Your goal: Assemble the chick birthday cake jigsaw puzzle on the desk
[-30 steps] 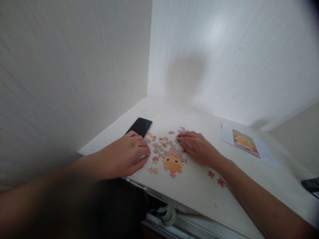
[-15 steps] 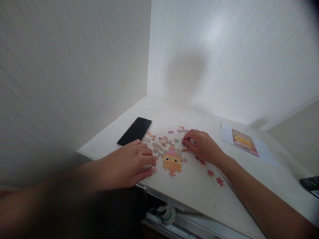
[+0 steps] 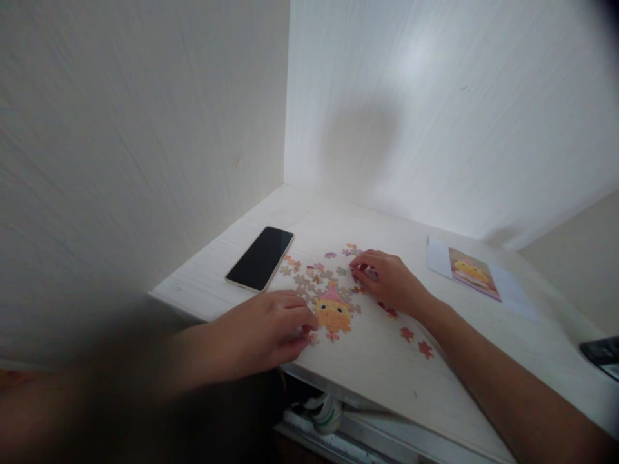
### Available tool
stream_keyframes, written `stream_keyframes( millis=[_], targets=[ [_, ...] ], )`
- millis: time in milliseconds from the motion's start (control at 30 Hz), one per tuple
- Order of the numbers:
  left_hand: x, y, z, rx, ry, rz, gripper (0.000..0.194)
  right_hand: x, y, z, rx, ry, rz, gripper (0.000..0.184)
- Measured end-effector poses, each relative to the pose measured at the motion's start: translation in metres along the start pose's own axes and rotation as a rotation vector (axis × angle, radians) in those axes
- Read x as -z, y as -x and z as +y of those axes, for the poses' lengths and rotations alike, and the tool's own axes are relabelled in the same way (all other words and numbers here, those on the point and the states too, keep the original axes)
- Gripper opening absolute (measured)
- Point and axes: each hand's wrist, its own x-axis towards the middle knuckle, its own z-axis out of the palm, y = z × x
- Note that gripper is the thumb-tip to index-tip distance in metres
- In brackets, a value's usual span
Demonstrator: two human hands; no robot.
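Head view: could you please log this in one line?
left hand: at puzzle | right hand: at pieces | phone: screen dark

I see open tabletop between the right hand and printed picture; a phone blocks the way ahead of the left hand.

No text, brand or number is legible. The white object below the counter bears a green marking too blurred to read; any print on the dark device at the right edge is likewise indistinct.
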Motion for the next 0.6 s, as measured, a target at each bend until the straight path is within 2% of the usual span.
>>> stream_keyframes(
  millis=[133,300,467,600],
  targets=[
    [-0.013,-0.004,0.004,0.016,0.041,0.05,0.007,-0.001,0.0,0.001,0.001,-0.002,0.016,0.015],
    [-0.025,-0.01,0.01,-0.035,0.005,0.087,0.004,-0.001,0.001,0.001,0.017,-0.016,0.036,0.014],
    [-0.029,-0.015,0.012,-0.033,-0.007,0.133,0.006,-0.001,0.002,0.001,0.035,-0.005,0.045,0.014],
    [-0.031,-0.015,0.01,0.0,0.025,0.12,0.011,-0.002,0.002,0.002,0.035,-0.003,0.043,0.014]
  ],
)
